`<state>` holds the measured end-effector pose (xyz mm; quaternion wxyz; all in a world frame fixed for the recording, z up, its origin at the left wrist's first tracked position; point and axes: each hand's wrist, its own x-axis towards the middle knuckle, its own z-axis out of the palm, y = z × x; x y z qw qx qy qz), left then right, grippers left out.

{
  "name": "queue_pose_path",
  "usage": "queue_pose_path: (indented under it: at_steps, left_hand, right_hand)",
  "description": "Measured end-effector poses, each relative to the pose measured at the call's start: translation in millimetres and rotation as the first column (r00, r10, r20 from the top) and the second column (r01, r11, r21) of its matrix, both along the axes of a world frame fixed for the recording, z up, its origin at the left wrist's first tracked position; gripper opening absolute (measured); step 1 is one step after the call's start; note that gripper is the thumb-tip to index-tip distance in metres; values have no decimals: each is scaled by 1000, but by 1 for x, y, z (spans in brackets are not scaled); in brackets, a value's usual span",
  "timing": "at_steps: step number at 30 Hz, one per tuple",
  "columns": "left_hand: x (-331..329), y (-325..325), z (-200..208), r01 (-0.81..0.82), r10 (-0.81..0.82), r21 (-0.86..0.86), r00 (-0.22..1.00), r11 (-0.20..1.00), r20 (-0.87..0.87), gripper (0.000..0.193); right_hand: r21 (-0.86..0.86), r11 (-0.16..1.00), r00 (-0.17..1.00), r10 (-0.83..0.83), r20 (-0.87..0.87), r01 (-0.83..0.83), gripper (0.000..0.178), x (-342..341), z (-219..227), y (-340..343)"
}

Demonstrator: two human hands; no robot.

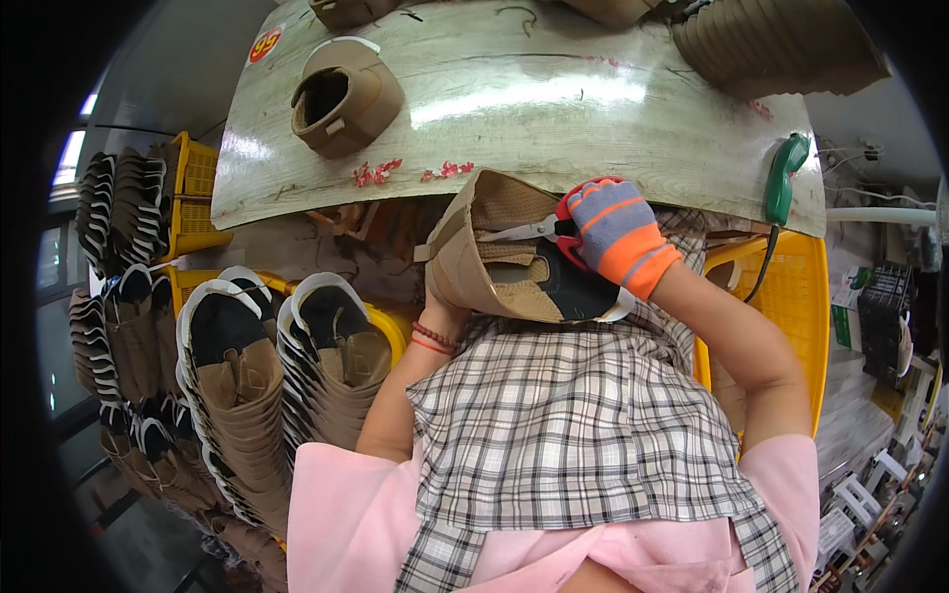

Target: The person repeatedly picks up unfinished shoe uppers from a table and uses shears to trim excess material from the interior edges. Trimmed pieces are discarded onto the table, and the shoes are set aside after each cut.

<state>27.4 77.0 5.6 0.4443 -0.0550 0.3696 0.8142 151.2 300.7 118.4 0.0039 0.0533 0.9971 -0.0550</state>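
Observation:
A tan shoe upper (457, 259) with a dark inner lining is held up at the table's near edge, its opening facing me. My left hand (447, 314) supports it from below and behind on the left; most of its fingers are hidden by the upper. In a grey and orange striped glove, my right hand (615, 229) is closed round the red handles of a pair of scissors (539, 229). The scissor blades point left into the upper's opening, close to its inner lining. Whether they touch fabric I cannot tell.
Another tan upper (371, 104) stands on the wood-grain table (494, 119). A stack of uppers (781, 44) lies at the far right, near a green handheld tool (788, 178) with a cord. Nested uppers (242, 415) fill my left side. A yellow basket (813, 326) stands right.

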Motion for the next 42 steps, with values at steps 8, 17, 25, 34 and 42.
queue_pose_path:
  at_steps: [8,17,25,34,42]
  left_hand:
    - [-2,1,-3,64,-64,25,998,998,-6,59]
    - [-5,-2,-7,62,-61,32,998,998,-28,57]
    - [-3,0,-6,92,-84,48,986,995,-145,55]
    - [-18,-6,-17,39,-23,84,984,996,-179,50]
    - [-32,-84,-4,514,-509,-17,853,858,113,48]
  right_hand:
    - [73,997,992,-46,114,38,22,5,11,6]
    - [-21,1000,1000,4,31,-4,29,-1,10,-1]
    - [-50,999,999,3,-34,-4,29,10,13,9]
    - [-164,974,988,-157,2,155,28,19,8,11]
    - [-315,934,942,-57,330,167,30,62,26,-17]
